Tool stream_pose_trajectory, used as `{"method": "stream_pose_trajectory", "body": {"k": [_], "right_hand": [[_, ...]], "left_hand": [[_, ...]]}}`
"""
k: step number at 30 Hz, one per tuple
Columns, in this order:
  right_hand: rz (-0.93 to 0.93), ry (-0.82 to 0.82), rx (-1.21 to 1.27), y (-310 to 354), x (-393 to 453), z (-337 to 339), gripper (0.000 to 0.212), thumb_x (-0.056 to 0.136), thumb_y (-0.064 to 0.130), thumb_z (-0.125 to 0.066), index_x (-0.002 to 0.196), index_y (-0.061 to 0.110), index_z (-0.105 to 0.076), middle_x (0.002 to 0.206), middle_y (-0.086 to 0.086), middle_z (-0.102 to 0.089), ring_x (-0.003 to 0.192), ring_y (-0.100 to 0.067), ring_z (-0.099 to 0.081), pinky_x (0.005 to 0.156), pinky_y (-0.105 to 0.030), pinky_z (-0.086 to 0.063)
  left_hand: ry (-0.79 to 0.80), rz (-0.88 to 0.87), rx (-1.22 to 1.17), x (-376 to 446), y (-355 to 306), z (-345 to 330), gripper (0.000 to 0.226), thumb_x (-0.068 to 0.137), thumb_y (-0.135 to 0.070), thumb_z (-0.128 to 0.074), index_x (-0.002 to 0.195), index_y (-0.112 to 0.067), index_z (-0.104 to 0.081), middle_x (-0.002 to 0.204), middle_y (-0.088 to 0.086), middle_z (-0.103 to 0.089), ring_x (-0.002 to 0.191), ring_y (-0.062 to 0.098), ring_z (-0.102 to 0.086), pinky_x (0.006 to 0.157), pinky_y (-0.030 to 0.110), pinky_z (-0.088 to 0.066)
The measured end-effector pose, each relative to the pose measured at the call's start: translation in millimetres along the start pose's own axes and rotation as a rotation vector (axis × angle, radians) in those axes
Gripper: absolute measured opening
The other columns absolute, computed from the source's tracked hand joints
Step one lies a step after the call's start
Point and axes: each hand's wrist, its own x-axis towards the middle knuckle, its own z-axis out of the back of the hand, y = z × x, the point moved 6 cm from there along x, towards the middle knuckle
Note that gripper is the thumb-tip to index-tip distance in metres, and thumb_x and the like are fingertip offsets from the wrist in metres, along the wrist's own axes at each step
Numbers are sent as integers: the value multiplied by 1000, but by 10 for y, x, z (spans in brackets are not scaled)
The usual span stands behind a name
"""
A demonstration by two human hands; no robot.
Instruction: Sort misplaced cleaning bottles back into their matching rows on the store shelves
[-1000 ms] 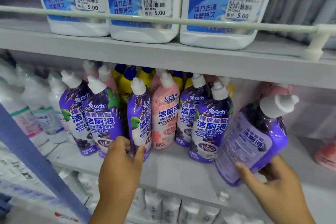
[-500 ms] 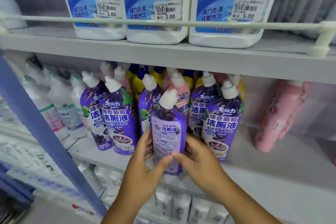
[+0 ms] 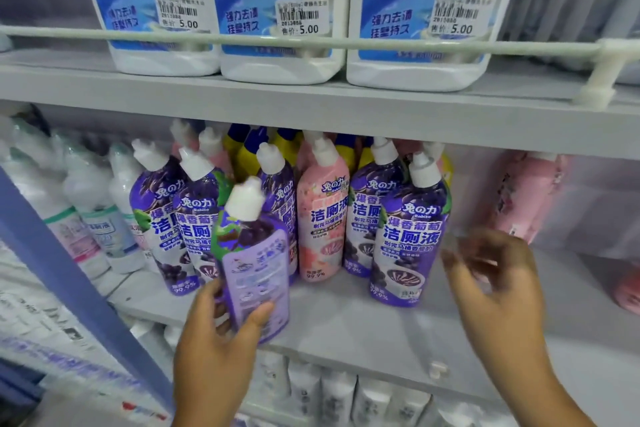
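Head view: our left hand (image 3: 216,340) grips the purple bottle (image 3: 254,274) low on its slick, likely heavy body, right hand (image 3: 498,284) loose and empty beside it.

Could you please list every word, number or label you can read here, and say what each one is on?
"5.00": price stickers on the three blue-label jugs, top shelf.
"强力去渍": the jugs' blue labels.
"兔の力" and "洁厕液": front purple bottle.
"爆香葡萄": same purple bottle.
"洁厕液", "99.9%": pink bottle.
Back label of the purple bottle in the left hand: too blurred.
Barcode digits and white bottles at left: too small or blurred.
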Motion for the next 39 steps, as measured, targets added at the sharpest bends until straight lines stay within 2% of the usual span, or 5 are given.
{"method": "stream_pose_trajectory", "body": {"k": [13, 16, 19, 28, 39], "right_hand": [[-266, 281, -88, -462, 235, -469, 46, 74, 24, -89, 111, 28, -61, 108, 6, -71, 90, -9, -69, 77, -37, -60], [-267, 322, -92, -416, 244, -476, 39, 74, 21, -89, 101, 32, -64, 101, 10, -73, 81, 2, -66, 69, -19, -55], [-280, 366, -74, -377, 232, -473, 38, 77, 18, -86, 92, 42, -61, 94, 21, -72, 75, 15, -62, 61, -3, -45], [-318, 411, -48, -399, 181, -394, 41, 81, 25, -83, 114, 37, -63, 101, 24, -69, 83, 20, -60, 63, -2, -44], [-326, 414, -41, -431, 165, -339, 42, 80, 27, -84, 116, 37, -64, 101, 27, -69, 87, 16, -63, 68, -10, -50]], "left_hand": [[-118, -97, 184, 138, -167, 110, 60, 78, -29, -85, 129, -21, -56, 126, -1, -58, 94, 14, -63, 89, 42, -56], [-322, -418, 225, -155, -530, 79, 46, 82, -21, -83, 116, -4, -58, 109, 1, -49, 87, 24, -54, 86, 34, -46], [-81, -669, 171, -306, -910, -353, 26, 88, -21, -68, 107, -4, -62, 106, 2, -54, 100, 13, -57, 93, 18, -42], [36, -451, 374, 443, -1423, -1324, 72, 92, -21, -61, 155, -2, -31, 140, 25, -50, 129, 42, -47, 109, 46, -40], [111, -205, 313, 131, -1183, -1030, 62, 85, -38, -77, 133, -42, -38, 114, -4, -71, 101, 33, -69, 75, 36, -50]]}}
